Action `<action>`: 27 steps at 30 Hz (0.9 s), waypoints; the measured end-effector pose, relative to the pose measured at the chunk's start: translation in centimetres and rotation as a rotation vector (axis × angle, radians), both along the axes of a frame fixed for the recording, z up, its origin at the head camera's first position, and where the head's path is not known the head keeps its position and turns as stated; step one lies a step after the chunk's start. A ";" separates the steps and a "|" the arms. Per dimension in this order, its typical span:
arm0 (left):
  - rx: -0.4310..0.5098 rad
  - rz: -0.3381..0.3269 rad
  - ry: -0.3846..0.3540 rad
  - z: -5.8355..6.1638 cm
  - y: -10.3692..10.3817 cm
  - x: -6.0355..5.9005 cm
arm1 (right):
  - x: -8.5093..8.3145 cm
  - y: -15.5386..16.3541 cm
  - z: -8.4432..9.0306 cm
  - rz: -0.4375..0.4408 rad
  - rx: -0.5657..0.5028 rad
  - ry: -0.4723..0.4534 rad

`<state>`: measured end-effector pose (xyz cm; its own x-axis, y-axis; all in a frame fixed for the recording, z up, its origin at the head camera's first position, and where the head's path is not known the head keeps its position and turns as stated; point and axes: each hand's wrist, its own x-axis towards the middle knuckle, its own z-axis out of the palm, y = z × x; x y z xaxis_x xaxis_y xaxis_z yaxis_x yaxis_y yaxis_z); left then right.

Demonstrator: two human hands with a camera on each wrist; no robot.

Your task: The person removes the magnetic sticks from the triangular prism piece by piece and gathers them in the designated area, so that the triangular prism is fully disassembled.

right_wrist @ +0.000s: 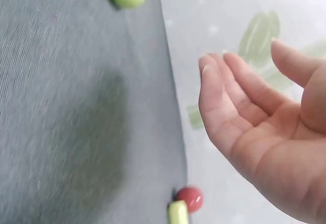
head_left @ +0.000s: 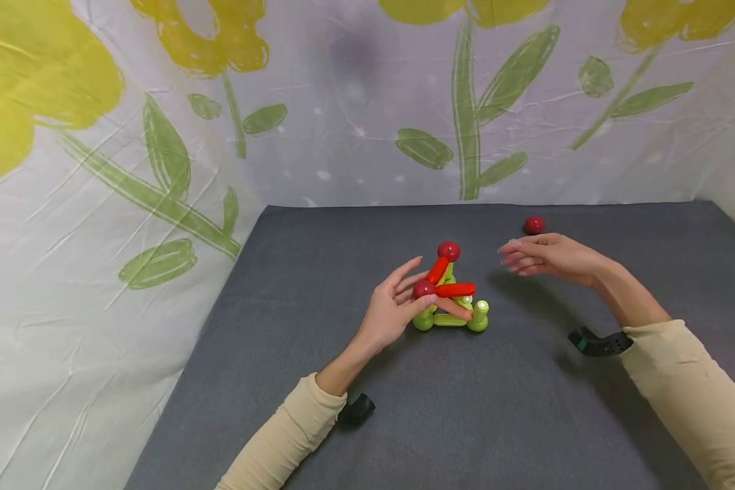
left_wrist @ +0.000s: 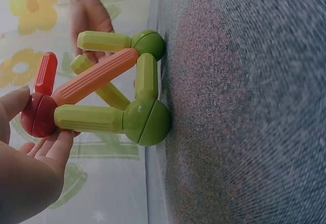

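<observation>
A frame of toy building rods and balls [head_left: 450,320] stands on the table, with green balls at its base and red balls higher up. My left hand [head_left: 387,312] holds the near red ball [left_wrist: 38,114] between thumb and fingers. From that ball run a red rod [left_wrist: 46,73], an orange rod [left_wrist: 97,76] and a yellow-green rod [left_wrist: 89,118]. Another red ball [head_left: 449,250] tops the far side. My right hand [head_left: 554,257] hovers to the right, apart from the frame, its fingers relaxed and holding nothing.
A loose red ball [head_left: 534,224] lies by the table's back edge, behind the right hand. In the right wrist view a yellow-green rod [right_wrist: 178,214] appears beside it. The dark grey table [head_left: 251,327] meets a flower-printed cloth [head_left: 355,136] at the back and left.
</observation>
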<state>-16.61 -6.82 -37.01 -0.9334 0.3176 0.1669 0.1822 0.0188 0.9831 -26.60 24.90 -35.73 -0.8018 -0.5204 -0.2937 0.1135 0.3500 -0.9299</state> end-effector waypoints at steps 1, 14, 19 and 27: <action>0.000 0.001 0.001 0.0 0.0 0.0 | 0.1 -0.4 0.2 0.030 0.006 -0.001; 0.009 0.002 -0.007 0.0 0.1 0.2 | 0.6 -4.3 1.5 0.229 -0.053 -0.032; 0.004 0.002 0.000 0.0 0.1 0.2 | 0.9 -5.6 1.8 0.244 -0.045 -0.006; 0.006 -0.003 -0.007 0.1 0.0 0.2 | 1.2 -7.5 2.8 0.359 -0.032 0.077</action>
<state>-16.45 -6.81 -36.95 -0.9336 0.3194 0.1622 0.1752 0.0121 0.9845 -25.37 17.36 -32.90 -0.5853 -0.7809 -0.2184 -0.0822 0.3251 -0.9421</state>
